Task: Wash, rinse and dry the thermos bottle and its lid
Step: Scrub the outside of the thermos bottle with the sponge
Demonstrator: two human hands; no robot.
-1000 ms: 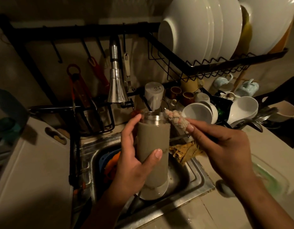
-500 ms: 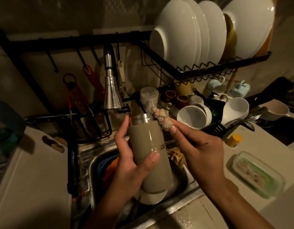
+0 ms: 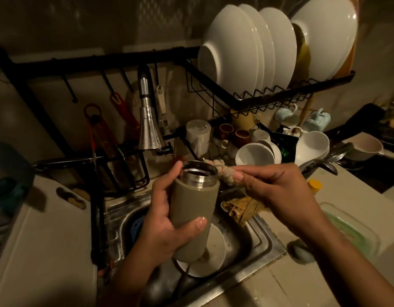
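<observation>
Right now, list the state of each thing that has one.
thermos bottle: lid off, held tilted over the sink
left hand: grips the bottle
right hand: pinches the scrubber
scrubber: at the bottle's rim
faucet: no water running
plate: lying in sink

Thermos bottle (image 3: 192, 209): grey-green matte body, bare steel neck, mouth open, no lid on. Held off any surface above the sink (image 3: 264, 242), tilted, mouth toward the back. Pale knitted scrubber (image 3: 223, 175) touching the rim's right side.

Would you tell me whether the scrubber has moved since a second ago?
Yes: the scrubber has come closer to the thermos bottle mouth, now touching its steel rim.
</observation>
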